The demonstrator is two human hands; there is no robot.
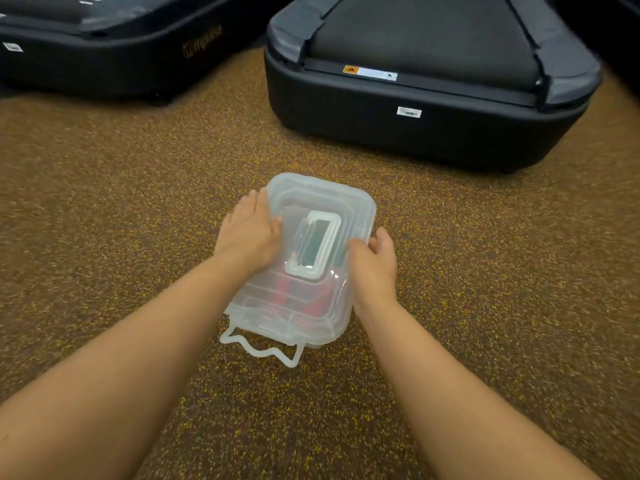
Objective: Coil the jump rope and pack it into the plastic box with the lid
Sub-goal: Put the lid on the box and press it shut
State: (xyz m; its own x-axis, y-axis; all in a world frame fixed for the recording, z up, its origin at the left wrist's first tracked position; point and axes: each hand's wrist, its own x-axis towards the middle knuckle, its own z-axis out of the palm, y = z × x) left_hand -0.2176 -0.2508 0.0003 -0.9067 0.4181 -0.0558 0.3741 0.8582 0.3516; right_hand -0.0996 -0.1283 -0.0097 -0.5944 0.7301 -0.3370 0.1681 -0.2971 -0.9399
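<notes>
Fingers (258, 202) press lid (322, 202); speckled gym floor (121, 202), treadmills (426, 98) behind.

The floor (104, 202) is a brown surface flecked with yellow. A clear plastic box (294, 306) with its lid (322, 199) on sits directly on it, a loose latch (263, 348) at the box's near end lying flat on the floor. Beyond the box, to its far right, the dark base of a treadmill (433, 126) rests on the floor; a second dark machine (104, 64) stands to the box's far left.
</notes>
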